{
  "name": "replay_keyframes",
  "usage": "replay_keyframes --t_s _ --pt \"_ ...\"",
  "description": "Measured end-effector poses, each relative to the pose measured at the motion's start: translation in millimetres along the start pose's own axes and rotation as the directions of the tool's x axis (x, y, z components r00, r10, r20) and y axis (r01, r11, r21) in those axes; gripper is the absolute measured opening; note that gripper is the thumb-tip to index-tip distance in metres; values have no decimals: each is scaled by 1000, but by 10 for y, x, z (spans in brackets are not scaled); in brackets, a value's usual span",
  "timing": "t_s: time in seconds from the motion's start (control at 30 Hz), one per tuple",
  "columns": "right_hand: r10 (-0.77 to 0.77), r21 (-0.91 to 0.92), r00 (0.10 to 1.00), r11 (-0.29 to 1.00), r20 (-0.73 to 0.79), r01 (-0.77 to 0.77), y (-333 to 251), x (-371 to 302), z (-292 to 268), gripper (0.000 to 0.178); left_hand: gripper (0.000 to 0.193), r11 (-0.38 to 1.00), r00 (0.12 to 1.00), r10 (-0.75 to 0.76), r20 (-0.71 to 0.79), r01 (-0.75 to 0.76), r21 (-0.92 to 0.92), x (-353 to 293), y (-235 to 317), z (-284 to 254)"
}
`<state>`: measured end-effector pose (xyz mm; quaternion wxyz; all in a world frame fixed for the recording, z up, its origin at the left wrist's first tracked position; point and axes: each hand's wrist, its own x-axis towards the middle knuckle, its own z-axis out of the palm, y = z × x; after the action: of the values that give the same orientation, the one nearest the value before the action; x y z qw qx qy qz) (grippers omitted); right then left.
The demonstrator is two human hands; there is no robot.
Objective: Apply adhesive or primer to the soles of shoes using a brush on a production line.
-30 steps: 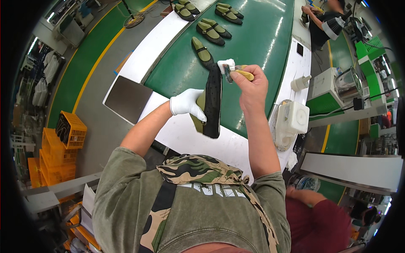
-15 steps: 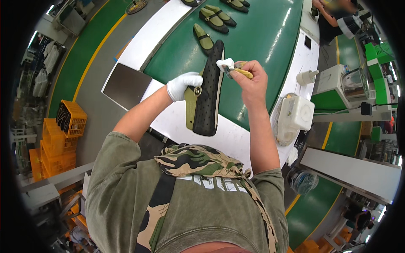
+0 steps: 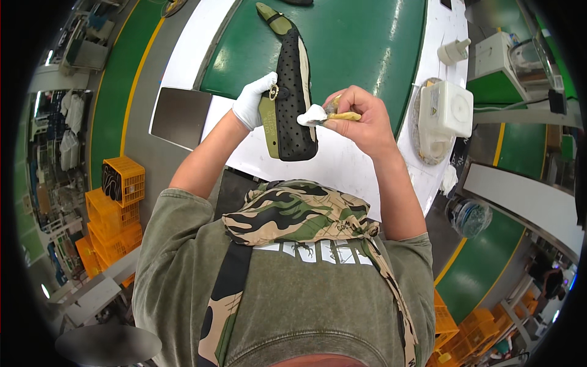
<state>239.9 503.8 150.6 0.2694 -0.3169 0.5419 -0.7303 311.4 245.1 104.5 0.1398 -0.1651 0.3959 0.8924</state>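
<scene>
My left hand (image 3: 251, 105), in a white glove, is closed round the near-left side of a black dotted shoe (image 3: 296, 92). The shoe is fitted on an olive-green last (image 3: 269, 128), and a ring-shaped buckle (image 3: 273, 92) shows beside the glove. A pale strip runs along the shoe's right edge. My bare right hand (image 3: 365, 125) pinches a brush (image 3: 344, 115) with a yellowish handle. Its white, coated head rests against the right edge of the shoe, toward the near end. Beyond the shoe's far end, another green last (image 3: 275, 19) with a dark strap lies on the green belt.
The green belt (image 3: 361, 49) runs between white table borders. On the right border stand a white nozzled bottle (image 3: 454, 52) and a white plastic container (image 3: 451, 109). A dark square plate (image 3: 180, 116) lies at left. Orange crates (image 3: 113, 223) are stacked on the floor.
The brush head has moved from the far part of the shoe's right edge down toward its near end. My view has shifted, and fewer shoes on the belt show.
</scene>
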Motion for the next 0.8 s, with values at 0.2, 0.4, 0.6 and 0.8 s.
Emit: replay_keyframes --t_s 0.2,0.4,0.6,0.8 --pt "-78 -87 996 993 42 81 -1 -237 -152 28 67 999 999 -42 -13 41 -36 33 -178 113" --pt "-31 -38 993 999 111 36 -27 -364 -321 27 73 999 999 -40 -22 40 -6 69 -282 246" --pt "-100 65 991 993 85 95 92 -403 -499 28 70 998 997 -15 76 20 -64 88 -374 443" --pt "-61 -9 988 998 143 63 -56 -347 -468 28 65 992 999 12 49 -6 -124 54 -464 535"
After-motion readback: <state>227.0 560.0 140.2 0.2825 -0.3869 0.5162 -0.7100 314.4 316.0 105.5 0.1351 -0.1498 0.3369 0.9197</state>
